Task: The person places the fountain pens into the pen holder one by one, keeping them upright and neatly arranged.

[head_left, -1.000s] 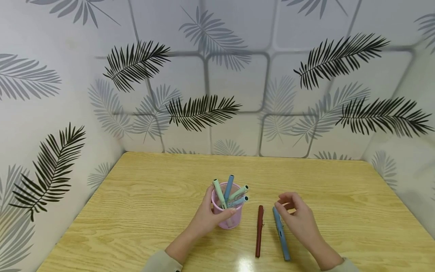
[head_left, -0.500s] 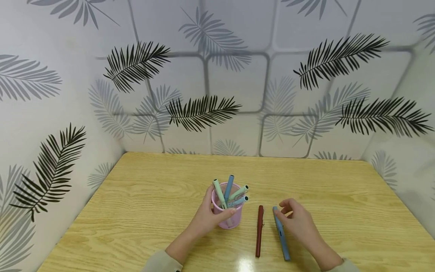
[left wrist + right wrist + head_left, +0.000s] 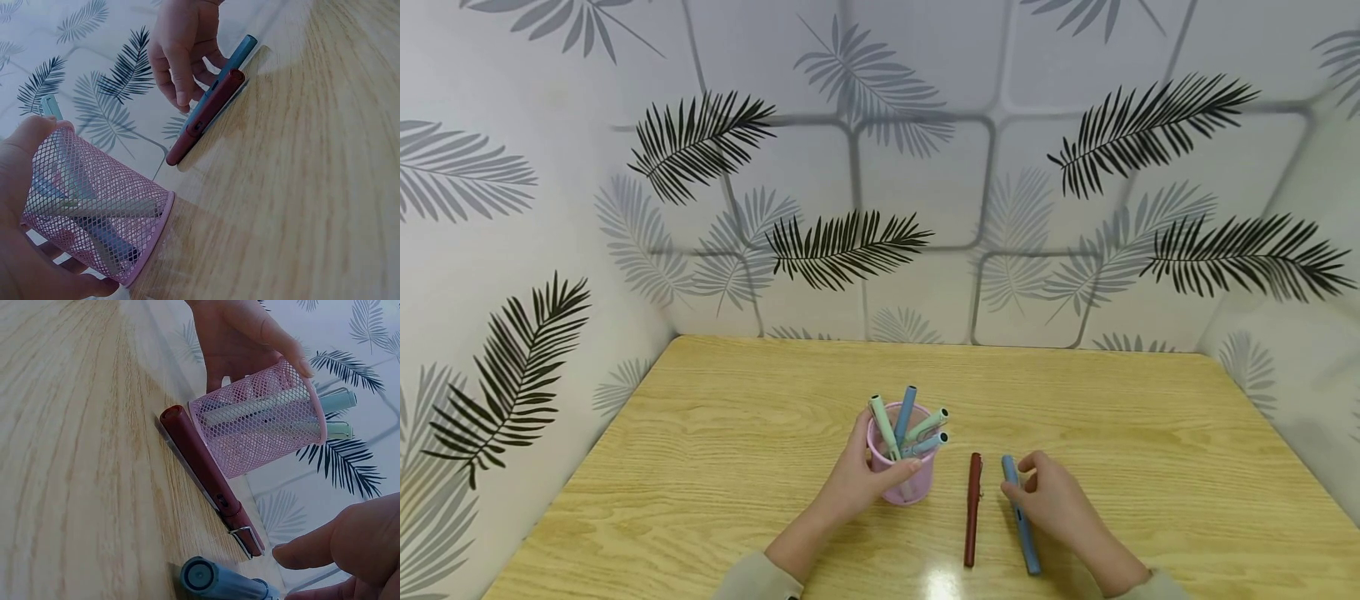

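Pale walls (image 3: 940, 192) printed with grey and black fern fronds stand left, right and far around a yellow wood-grained counter (image 3: 737, 417). On the near half of that counter is a round pink mesh pen cup (image 3: 923, 479), with two pale green pens (image 3: 883, 423), a mid-blue pen (image 3: 906, 412) and a light blue pen (image 3: 928, 445) poking out of it. The person's left hand (image 3: 854, 481) is wrapped round the cup's left side, thumb along the near wall. Right of the cup lies a slim dark red pen (image 3: 973, 510), and just right of that a slim blue pen (image 3: 1024, 537), its near end angled to the right. The right hand (image 3: 1060, 502) is at the blue pen's far half, thumb and fingers bent and apart; whether they touch it I cannot tell. Any lettering on the pens is too small to read. Since a second ago the right hand has come nearer along the blue pen, while the cup, the left hand and both lying pens have kept their places. The counter's left and right edges sit well apart from the hands, and its far edge meets the wall well beyond the cup.
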A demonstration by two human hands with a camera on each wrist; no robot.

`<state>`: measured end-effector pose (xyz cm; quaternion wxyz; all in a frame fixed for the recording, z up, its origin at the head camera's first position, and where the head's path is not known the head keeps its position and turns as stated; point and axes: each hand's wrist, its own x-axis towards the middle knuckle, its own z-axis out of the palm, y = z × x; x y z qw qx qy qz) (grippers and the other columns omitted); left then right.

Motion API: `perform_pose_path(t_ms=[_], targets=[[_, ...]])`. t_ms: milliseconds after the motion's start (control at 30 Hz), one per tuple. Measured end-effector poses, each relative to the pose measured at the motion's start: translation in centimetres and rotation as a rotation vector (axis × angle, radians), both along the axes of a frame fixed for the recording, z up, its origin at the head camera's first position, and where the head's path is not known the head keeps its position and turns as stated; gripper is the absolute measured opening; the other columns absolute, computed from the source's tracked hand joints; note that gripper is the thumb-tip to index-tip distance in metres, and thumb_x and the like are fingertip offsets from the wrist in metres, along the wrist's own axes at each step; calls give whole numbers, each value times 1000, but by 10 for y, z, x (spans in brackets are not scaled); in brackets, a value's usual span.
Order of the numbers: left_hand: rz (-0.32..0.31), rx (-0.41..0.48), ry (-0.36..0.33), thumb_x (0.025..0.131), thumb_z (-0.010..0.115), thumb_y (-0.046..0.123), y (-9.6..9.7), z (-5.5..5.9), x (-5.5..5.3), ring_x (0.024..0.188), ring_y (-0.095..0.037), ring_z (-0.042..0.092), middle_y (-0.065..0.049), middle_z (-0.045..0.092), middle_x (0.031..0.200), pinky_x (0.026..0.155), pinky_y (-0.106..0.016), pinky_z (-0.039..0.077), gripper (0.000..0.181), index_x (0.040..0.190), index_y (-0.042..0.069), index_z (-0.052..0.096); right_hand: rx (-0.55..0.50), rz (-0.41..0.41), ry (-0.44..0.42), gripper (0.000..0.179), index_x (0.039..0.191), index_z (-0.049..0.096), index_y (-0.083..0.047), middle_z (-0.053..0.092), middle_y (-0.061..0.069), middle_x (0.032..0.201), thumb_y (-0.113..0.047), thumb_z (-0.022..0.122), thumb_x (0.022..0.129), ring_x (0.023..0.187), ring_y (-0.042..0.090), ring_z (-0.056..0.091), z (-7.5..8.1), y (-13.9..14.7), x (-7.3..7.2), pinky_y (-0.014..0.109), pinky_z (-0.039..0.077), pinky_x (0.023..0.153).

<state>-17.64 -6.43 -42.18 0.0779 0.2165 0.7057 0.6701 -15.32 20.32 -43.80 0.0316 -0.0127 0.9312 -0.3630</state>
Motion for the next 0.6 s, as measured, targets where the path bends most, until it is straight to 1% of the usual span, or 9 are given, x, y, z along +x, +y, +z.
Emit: perform_pose_path(t_ms=[100,200,333,400,500,600], targets=[[-4,2,3,85,69,12,0,0,0,119,-28,47,-17,42,132,93,-39,43,73,142,18,22,3,11,15,38,108,52,11,58,10,83,-16,67,85,65,16,55,0,0,1,31,48,55],[0,-2,6,85,69,12,0,0,0,119,-28,47,-15,42,131,93,-39,43,73,142,19,23,5,9,19,38,107,52,11,58,10,83,-16,67,85,66,17,55,-1,-1,1,31,48,55],[6,-8,4,85,69,12,0,0,0,119,-29,46,-12,42,130,93,-41,43,74,142,19,23,10,13,7,39,107,51,12,61,13,85,-16,67,85,68,19,58,-1,-1,1,33,50,57],[8,-15,2,85,69,12,0,0,0,119,-30,46,-14,42,131,93,-42,43,74,142,18,22,13,18,-2,41,108,51,12,61,15,85,-16,68,84,69,19,60,-2,-1,1,33,51,57],[12,-29,-4,85,69,14,0,1,1,119,-32,46,-14,41,132,92,-43,43,74,142,18,21,18,16,-12,43,108,50,13,60,16,86,-15,70,83,68,19,59,-3,-2,0,33,51,57],[14,-41,-7,85,68,15,-1,1,1,119,-32,46,-13,41,133,92,-44,43,74,142,18,20,35,22,-4,43,108,49,14,58,17,87,-13,71,82,69,20,57,-4,-2,0,32,50,57]])
